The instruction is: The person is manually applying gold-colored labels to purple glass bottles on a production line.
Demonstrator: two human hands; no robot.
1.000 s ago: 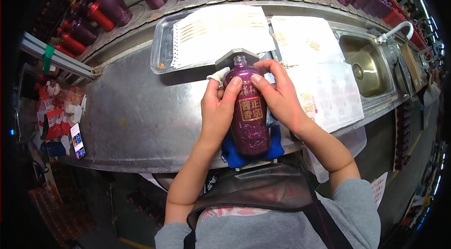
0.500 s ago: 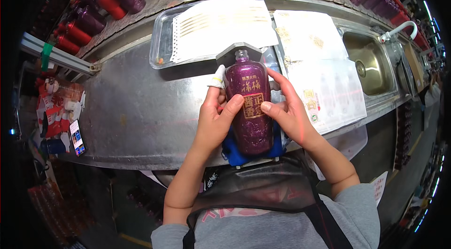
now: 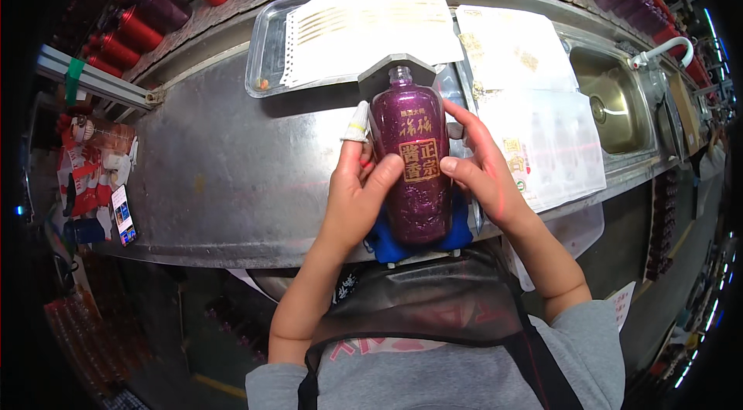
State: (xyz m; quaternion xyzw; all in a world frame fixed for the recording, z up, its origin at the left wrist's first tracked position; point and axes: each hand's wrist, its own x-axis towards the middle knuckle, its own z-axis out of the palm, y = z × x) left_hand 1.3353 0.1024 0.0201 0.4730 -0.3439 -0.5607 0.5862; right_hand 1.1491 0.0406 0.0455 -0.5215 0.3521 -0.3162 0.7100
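Hands half-curled, gripping purple bottle; neck pointing forward, long axis fore-and-aft.

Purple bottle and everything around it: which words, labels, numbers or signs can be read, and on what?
I won't copy wording, only place it:
Glittery purple bottle: gold characters, two lines above a framed square; the framed ones are clear.
White sheets at right: gold print, too small.
Phone: screen print too small.
Grey T-shirt: pink lettering, partly covered.
Red packaging: too blurred.
White paper at lower right: red print, blurred.
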